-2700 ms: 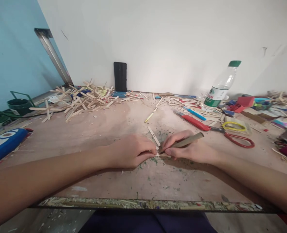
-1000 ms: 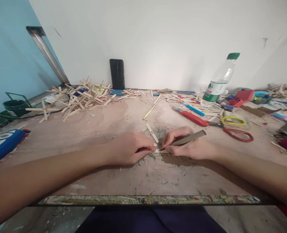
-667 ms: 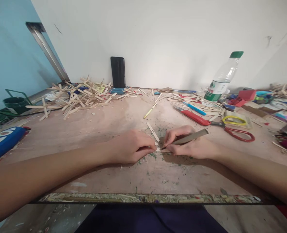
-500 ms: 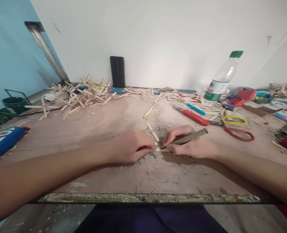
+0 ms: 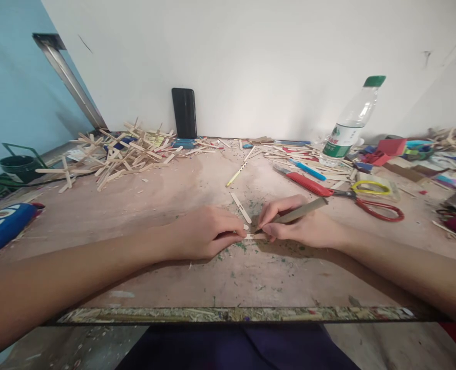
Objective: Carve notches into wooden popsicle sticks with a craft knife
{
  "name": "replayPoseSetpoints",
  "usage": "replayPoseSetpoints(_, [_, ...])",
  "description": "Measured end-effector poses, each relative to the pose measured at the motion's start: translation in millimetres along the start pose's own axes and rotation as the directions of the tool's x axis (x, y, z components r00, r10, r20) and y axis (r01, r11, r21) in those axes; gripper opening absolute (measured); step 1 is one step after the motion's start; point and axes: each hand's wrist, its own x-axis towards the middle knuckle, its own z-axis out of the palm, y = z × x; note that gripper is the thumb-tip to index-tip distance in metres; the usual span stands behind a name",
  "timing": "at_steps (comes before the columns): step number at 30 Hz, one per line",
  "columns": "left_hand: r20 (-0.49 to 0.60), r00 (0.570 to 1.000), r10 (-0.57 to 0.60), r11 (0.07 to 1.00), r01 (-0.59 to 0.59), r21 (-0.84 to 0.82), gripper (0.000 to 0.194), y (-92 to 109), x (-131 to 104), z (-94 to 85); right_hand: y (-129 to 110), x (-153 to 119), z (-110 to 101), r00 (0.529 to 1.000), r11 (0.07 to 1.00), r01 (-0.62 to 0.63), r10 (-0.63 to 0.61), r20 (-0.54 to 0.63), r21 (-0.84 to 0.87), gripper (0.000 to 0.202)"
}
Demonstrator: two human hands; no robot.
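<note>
My left hand (image 5: 216, 232) lies on the table with its fingers closed, pinching one end of a pale craft stick (image 5: 259, 237). My right hand (image 5: 297, 223) grips a pen-shaped tool (image 5: 307, 209) with a flat olive-brown handle. Its thin dark tip touches or nearly touches the craft stick; whether it is a blade or a nib I cannot tell. Just beyond my fingertips lies another craft stick (image 5: 241, 208), with a notch or mark in its middle. A short rounded stick piece (image 5: 245, 226) is beside my left fingertips.
Red-handled scissors (image 5: 361, 198), a red cutter (image 5: 308, 185) and a blue pen (image 5: 308, 170) lie right. A water bottle (image 5: 345, 126) stands behind them. A phone (image 5: 184, 113) leans on the wall near heaped craft sticks (image 5: 131, 154). Green shavings dot the wooden table (image 5: 174, 288).
My right hand and the tool have shifted slightly left and up across the stick. My left hand keeps its pinch. The whole view has tilted a little.
</note>
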Motion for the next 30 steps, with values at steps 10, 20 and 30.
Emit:
replayPoseSetpoints(10, [-0.023, 0.999, 0.026, 1.000, -0.026, 0.011, 0.021, -1, 0, 0.7, 5, -2, 1, 0.999, 0.999, -0.037, 0.037, 0.033, -0.001, 0.019])
replayPoseSetpoints(20, [-0.079, 0.995, 0.053, 0.996, -0.047, 0.076, 0.026, -2, 0, 1.6, 1, -2, -2, 0.994, 0.994, -0.075, 0.068, 0.087, 0.077, 0.018])
replayPoseSetpoints(30, [-0.080, 0.995, 0.063, 0.991, -0.053, 0.127, 0.026, 4, -1, 1.0, 0, -2, -9, 0.993, 0.981, -0.113, 0.105, 0.058, 0.161, 0.028])
